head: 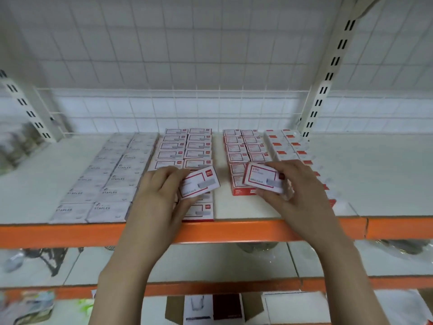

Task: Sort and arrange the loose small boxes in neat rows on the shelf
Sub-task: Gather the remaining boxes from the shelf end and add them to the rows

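Small staple boxes lie in rows on a white shelf (246, 207) with an orange front edge. My left hand (161, 186) grips a white box with a red frame (200, 181), tilted, above the front of the red-framed rows (185, 146). My right hand (297, 184) holds a similar red-framed box (262, 177) above the front of the red-sided rows (243, 146). Pale grey boxes marked STAPLES (110, 179) fill two rows at the left. White boxes with red corner labels (290, 146) run at the right, partly hidden by my right hand.
White slotted uprights (328, 78) and a wire grid back (187, 109) bound the shelf. Bare shelf surface lies far left and right of the rows. A lower shelf (210, 261) holds bagged items; an open carton (215, 308) sits below that.
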Action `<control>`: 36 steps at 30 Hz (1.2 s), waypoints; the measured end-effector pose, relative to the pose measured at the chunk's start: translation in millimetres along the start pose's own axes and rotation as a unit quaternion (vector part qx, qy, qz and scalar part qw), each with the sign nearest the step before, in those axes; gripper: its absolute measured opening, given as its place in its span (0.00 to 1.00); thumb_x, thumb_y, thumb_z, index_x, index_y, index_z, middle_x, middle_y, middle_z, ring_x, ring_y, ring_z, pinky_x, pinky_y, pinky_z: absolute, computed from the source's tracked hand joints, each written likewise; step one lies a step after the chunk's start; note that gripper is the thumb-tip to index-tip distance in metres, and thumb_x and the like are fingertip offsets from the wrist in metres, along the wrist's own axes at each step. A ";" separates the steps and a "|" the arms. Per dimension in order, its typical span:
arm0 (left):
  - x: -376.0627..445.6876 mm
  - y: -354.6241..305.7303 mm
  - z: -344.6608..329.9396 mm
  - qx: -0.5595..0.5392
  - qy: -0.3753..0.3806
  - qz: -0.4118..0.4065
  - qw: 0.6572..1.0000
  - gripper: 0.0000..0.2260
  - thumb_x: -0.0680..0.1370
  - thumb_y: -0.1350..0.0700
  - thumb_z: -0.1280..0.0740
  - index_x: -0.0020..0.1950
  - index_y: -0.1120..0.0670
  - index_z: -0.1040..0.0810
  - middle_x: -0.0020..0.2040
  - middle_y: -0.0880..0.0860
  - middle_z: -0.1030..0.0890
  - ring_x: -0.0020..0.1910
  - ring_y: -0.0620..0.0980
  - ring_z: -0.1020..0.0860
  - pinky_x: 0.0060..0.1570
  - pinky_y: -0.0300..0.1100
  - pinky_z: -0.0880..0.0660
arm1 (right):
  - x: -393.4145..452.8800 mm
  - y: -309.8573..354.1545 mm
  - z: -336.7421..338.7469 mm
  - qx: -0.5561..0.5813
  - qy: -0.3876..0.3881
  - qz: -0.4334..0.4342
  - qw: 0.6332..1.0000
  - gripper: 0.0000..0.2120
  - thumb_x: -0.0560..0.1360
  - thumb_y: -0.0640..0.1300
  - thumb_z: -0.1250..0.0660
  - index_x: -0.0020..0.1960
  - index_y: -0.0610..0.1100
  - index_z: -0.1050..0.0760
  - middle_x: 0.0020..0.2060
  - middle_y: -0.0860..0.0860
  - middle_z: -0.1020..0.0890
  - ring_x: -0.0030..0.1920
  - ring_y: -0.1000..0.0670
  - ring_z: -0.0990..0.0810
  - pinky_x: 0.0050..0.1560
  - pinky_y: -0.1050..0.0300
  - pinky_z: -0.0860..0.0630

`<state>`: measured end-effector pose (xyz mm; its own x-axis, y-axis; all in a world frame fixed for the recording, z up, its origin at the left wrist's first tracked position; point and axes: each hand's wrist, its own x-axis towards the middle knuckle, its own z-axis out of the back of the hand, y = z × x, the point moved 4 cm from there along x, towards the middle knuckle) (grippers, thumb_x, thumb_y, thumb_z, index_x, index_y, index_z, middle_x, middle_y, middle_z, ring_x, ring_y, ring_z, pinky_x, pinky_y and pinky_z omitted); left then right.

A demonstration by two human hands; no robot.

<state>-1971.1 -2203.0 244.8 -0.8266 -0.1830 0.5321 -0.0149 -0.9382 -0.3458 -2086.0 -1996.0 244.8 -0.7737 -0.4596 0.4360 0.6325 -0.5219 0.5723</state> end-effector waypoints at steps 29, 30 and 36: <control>-0.6 98.3 -8.9 0.042 0.125 0.001 0.991 0.14 0.68 0.57 0.34 0.52 0.57 0.17 0.51 0.55 0.19 0.48 0.61 0.23 0.45 0.57 0.24 | -1.4 33.8 -71.7 -0.072 0.065 -0.024 0.995 0.22 0.70 0.50 0.28 0.62 0.47 0.26 0.56 0.50 0.22 0.58 0.47 0.27 0.55 0.59 0.36; 0.4 99.4 -9.6 0.044 0.123 0.000 0.991 0.14 0.68 0.56 0.34 0.52 0.56 0.17 0.51 0.56 0.20 0.49 0.61 0.24 0.46 0.58 0.24 | -2.8 34.0 -71.2 -0.073 0.060 -0.027 0.995 0.22 0.70 0.50 0.28 0.62 0.46 0.26 0.56 0.49 0.22 0.57 0.46 0.27 0.55 0.58 0.36; 2.4 106.2 -11.3 0.049 0.111 -0.015 0.993 0.14 0.68 0.54 0.34 0.52 0.55 0.17 0.53 0.57 0.22 0.49 0.62 0.25 0.46 0.57 0.25 | -10.9 39.4 -72.4 -0.088 0.049 -0.045 0.994 0.24 0.69 0.47 0.27 0.63 0.45 0.26 0.56 0.49 0.22 0.59 0.47 0.28 0.56 0.59 0.36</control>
<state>-1981.0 -2299.8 200.7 -0.9305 -0.0963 0.3535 0.0048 -0.9680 -0.2510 -2050.0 -2063.6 212.3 -0.8251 -0.4698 0.3138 0.5649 -0.6774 0.4712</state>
